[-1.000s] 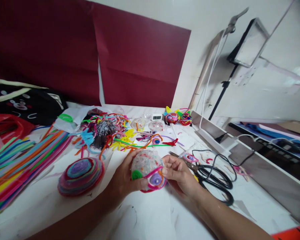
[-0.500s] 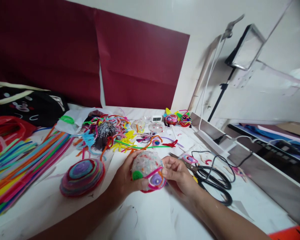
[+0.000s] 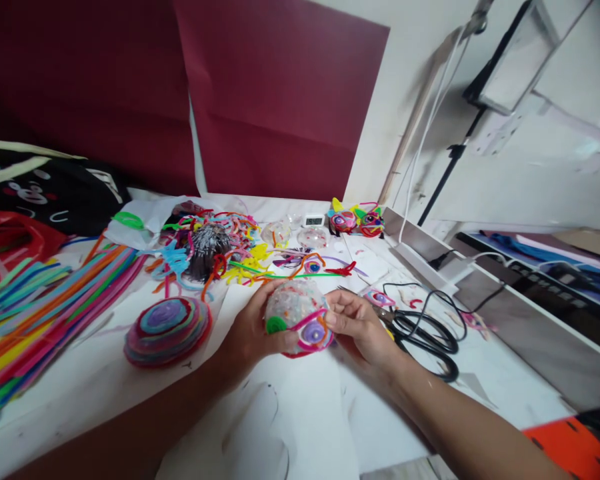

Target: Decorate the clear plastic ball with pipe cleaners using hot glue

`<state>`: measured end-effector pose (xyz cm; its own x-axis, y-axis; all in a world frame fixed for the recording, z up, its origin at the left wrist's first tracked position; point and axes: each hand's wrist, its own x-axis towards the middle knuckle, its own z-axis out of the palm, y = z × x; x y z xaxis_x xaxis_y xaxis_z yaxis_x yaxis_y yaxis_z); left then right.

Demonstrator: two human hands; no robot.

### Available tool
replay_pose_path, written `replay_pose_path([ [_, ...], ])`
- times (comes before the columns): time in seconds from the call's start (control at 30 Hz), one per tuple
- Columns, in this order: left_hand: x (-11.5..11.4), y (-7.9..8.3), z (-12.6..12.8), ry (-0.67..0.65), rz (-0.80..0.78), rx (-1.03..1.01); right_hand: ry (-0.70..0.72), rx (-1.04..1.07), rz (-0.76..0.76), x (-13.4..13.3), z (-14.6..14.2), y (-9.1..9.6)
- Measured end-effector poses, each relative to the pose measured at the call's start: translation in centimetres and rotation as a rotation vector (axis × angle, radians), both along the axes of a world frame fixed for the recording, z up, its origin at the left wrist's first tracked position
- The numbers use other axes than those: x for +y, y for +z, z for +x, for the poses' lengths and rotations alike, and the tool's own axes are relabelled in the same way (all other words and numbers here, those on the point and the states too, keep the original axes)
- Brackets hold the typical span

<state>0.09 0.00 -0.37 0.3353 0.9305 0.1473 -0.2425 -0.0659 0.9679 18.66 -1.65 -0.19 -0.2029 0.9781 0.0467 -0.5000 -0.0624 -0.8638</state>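
A clear ball point(image 3: 296, 307) stuffed with coloured bits sits just above the white table, held between both my hands. It carries a green pipe-cleaner coil on its left and a pink and purple spiral on its front. My left hand point(image 3: 253, 330) cups the ball from the left, thumb by the green coil. My right hand point(image 3: 359, 327) grips its right side, thumb pressing the pink spiral. A flat multicoloured pipe-cleaner spiral disc point(image 3: 167, 330) lies left of my left hand.
Black scissors point(image 3: 425, 337) lie right of my right hand. Long pipe cleaners point(image 3: 45, 307) fan across the left. A tangle of cut pipe cleaners point(image 3: 215, 247), two clear balls point(image 3: 313, 253) and two finished decorated balls point(image 3: 357, 221) sit behind. A black bag point(image 3: 40, 190) stands at far left.
The hands and ball stay together; the ball looks turned a little, with the green coil nearer my left thumb. The camera has tipped down slightly.
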Motion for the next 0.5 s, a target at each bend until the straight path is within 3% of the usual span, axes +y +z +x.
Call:
replay_pose_path([
  [0.3,0.19,-0.03,-0.44,-0.082,-0.042,-0.010,-0.002,0.019,-0.012,-0.12,0.11,0.02],
  [0.5,0.24,0.03,-0.33,-0.065,-0.059,0.002,0.015,0.032,-0.004,-0.11,-0.04,0.12],
])
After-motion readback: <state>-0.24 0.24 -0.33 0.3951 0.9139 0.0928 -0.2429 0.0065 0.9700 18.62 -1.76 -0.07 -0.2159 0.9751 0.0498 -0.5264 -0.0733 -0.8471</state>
